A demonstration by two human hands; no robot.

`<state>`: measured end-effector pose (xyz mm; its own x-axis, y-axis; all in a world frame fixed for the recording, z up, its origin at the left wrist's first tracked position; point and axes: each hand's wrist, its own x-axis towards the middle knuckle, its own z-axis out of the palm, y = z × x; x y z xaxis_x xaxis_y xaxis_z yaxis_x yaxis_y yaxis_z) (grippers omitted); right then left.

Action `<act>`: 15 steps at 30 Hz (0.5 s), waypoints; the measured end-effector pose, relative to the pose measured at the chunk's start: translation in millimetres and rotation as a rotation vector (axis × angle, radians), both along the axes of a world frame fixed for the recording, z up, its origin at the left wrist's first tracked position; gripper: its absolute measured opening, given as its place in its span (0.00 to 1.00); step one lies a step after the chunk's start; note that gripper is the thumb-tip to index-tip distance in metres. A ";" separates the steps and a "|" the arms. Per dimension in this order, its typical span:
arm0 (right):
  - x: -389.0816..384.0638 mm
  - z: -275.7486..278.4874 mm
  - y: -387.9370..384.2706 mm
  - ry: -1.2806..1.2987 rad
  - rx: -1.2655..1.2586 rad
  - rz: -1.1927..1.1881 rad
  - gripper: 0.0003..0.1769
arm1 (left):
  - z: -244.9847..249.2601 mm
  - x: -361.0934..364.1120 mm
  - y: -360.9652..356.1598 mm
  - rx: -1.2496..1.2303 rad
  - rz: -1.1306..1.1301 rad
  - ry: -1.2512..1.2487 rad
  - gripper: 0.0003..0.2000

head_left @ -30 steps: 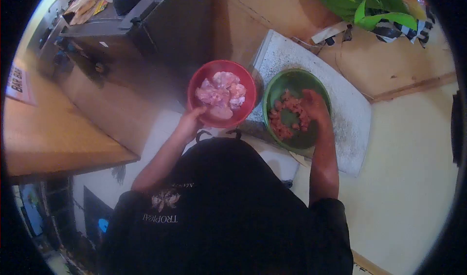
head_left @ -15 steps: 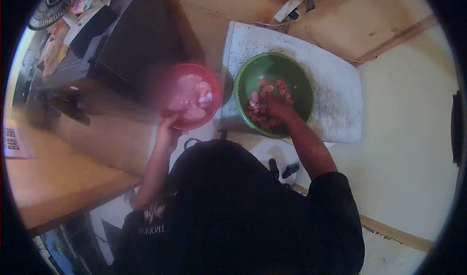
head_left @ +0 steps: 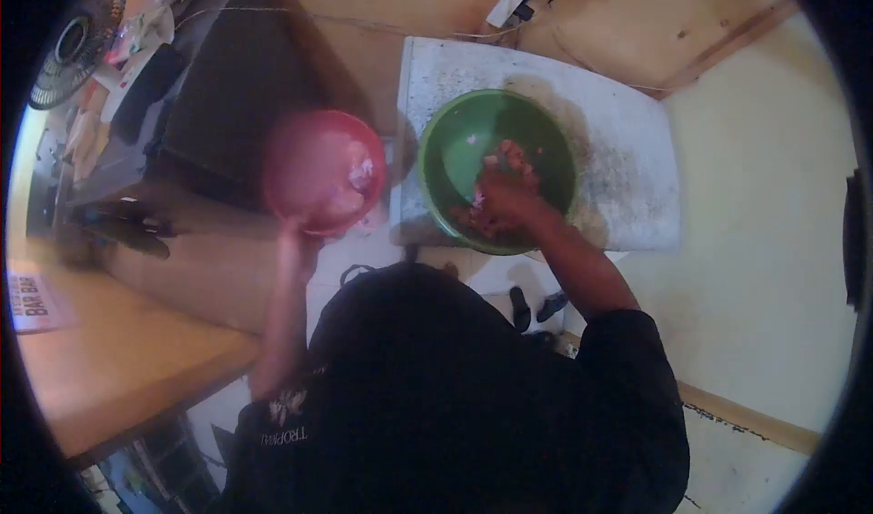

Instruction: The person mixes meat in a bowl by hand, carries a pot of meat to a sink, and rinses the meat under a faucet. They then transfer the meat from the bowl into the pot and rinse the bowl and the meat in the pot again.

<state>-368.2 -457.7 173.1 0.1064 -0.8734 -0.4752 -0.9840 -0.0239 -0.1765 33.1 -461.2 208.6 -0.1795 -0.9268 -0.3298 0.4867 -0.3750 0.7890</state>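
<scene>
My left hand [head_left: 296,232] grips the near rim of a red plastic bowl [head_left: 375,141], holding it up to the left of the table. Pale pink raw meat [head_left: 341,177] lies in this bowl, partly blurred by haze on the lens. My right hand [head_left: 505,196] reaches down into a large green basin [head_left: 441,127]. Its fingers are curled among small cut meat pieces [head_left: 514,156], and some of them are hidden. One small pale bit sticks to the basin's far inner wall.
The basin stands on a worn white tabletop [head_left: 627,150]. A dark cabinet [head_left: 241,86] is at the left, with a fan [head_left: 77,41] beyond it. A wooden counter [head_left: 136,359] lies nearer on the left. Slippers [head_left: 520,309] are on the floor below.
My right hand has moved slightly through the meat, and the pieces lie differently around it. My left hand still holds the red bowl, which appears further left. The view has shifted a little.
</scene>
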 end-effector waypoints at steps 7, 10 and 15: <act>-40.3 1.4 -41.2 -0.232 -0.361 -0.130 0.20 | 0.6 -0.9 -18.7 0.017 -0.111 0.053 0.25; -41.2 -8.3 -44.8 -0.094 -0.286 -0.004 0.19 | 24.0 -13.9 -14.8 0.066 -0.034 -0.001 0.24; -38.5 37.9 -16.0 0.031 0.150 0.099 0.24 | -35.6 15.2 -26.7 -0.011 -0.102 -0.153 0.25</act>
